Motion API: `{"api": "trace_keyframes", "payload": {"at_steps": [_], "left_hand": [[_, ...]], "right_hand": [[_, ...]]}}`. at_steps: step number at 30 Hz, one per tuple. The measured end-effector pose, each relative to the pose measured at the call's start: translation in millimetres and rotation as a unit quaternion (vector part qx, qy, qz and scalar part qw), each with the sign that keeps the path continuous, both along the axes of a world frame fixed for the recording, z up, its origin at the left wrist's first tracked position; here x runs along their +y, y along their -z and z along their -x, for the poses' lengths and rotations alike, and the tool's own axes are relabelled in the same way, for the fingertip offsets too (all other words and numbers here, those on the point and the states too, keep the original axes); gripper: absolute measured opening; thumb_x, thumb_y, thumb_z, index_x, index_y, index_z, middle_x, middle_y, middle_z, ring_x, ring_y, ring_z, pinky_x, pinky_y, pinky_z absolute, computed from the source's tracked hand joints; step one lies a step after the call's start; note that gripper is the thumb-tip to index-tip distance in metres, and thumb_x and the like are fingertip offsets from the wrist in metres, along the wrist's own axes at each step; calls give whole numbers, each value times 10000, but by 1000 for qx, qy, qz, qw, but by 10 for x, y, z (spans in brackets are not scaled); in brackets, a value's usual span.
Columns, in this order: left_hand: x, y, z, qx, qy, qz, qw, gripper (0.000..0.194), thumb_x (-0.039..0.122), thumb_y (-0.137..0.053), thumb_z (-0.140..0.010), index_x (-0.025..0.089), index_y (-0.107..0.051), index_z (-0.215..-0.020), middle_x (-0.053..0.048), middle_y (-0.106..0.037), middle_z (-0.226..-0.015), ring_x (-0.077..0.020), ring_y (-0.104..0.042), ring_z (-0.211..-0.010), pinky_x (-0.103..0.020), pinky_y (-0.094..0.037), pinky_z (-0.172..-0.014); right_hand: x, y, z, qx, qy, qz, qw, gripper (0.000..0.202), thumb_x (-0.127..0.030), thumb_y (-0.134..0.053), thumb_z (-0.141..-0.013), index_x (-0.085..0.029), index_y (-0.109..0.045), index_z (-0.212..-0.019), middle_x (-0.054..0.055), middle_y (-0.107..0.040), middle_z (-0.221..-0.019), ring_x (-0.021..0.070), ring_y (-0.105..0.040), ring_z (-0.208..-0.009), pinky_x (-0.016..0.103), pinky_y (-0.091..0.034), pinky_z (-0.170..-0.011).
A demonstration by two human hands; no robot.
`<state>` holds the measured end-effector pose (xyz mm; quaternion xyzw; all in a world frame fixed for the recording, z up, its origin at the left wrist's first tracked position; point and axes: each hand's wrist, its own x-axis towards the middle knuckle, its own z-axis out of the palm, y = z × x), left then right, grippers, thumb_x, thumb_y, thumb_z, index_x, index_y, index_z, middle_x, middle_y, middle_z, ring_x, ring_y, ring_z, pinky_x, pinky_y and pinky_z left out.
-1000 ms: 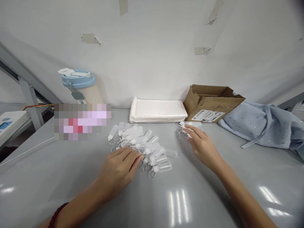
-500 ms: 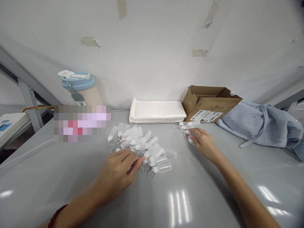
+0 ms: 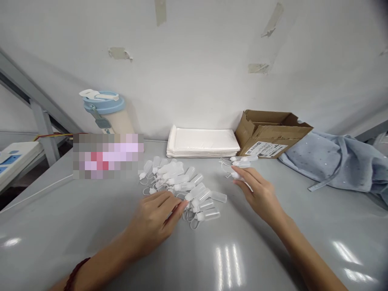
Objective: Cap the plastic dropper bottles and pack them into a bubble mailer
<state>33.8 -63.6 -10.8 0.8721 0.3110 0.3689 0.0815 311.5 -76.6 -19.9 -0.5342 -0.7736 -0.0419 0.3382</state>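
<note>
Clear plastic squeeze bottles with white caps on looped straps lie in a loose pile (image 3: 182,178) on the grey table. At the pile's near edge, my left hand (image 3: 157,216) is closed, thumb and index fingertips meeting beside a bottle cap. Whether anything is between them is hidden. Farther right, my right hand (image 3: 257,190) pinches a small squeeze bottle (image 3: 235,175) between thumb and fingers; its white cap points left and its body is mostly covered. Just behind that hand lie a few more bottles (image 3: 245,160), in front of the cardboard box.
White padded envelopes (image 3: 203,139) are stacked against the wall beside the open cardboard box (image 3: 273,133). Blue cloth (image 3: 330,161) lies at the right. A blue-lidded tumbler (image 3: 104,107) stands left, behind a pixelated patch. A power strip (image 3: 15,157) sits far left.
My right hand has drawn slightly toward me, bringing a squeeze bottle away from the few by the box. My left hand stays at the pile. The view has shifted slightly.
</note>
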Motion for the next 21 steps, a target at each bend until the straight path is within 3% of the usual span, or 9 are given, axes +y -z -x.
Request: {"api": "trace_keyframes", "payload": {"at_steps": [2, 5, 8, 10, 16, 21], "left_hand": [[-25, -2, -6, -21, 13, 41, 999, 60, 145, -530, -872, 155, -586, -853, 18, -563, -627, -94, -494, -549, -197, -409, -520], [-66, -19, -16, -43, 16, 156, 987, 188, 189, -515, -886, 186, -544, -1073, 17, -604, -719, -99, -537, -606, -201, -467, -572], [-89, -43, -25, -62, 30, 253, 965, 252, 228, -495, -897, 216, -515, -1148, 17, -620, -771, -101, -563, -635, -204, -494, -590], [-92, -57, -31, -72, 36, 278, 957, 242, 241, -492, -900, 218, -534, -1137, 12, -632, -780, -103, -579, -644, -194, -493, -569], [-76, -83, -45, -90, 43, 197, 975, 130, 172, -503, -896, 197, -627, -927, 24, -617, -672, -88, -552, -559, -189, -456, -535], [-70, -90, -65, -116, 89, 134, 980, 141, 161, -532, -893, 191, -647, -967, 9, -649, -700, -89, -590, -587, -177, -490, -536]], "right_hand": [[-76, -60, 126, 11, -26, -6, 1000, 280, -180, -478, -917, -217, -514, -1193, 65, -612, -886, 183, -590, -781, 309, -501, -679], [-183, -131, 295, 55, -92, 27, 994, 274, -171, -504, -910, -208, -511, -1181, 61, -620, -880, 171, -585, -752, 295, -503, -653], [-266, -177, 428, 97, -159, 102, 977, 263, -194, -501, -916, -206, -509, -1178, 51, -623, -858, 162, -587, -733, 277, -505, -634], [-304, -196, 494, 114, -192, 131, 966, 263, -192, -493, -921, -209, -506, -1183, 51, -636, -885, 161, -591, -763, 274, -507, -651], [-344, -198, 578, 136, -225, 155, 952, 257, -169, -507, -909, -172, -532, -1164, 72, -627, -921, 164, -583, -815, 277, -507, -693], [-358, -161, 586, 132, -213, 142, 958, 274, -193, -477, -919, -160, -521, -1188, 84, -618, -886, 161, -565, -723, 276, -501, -618]]}}
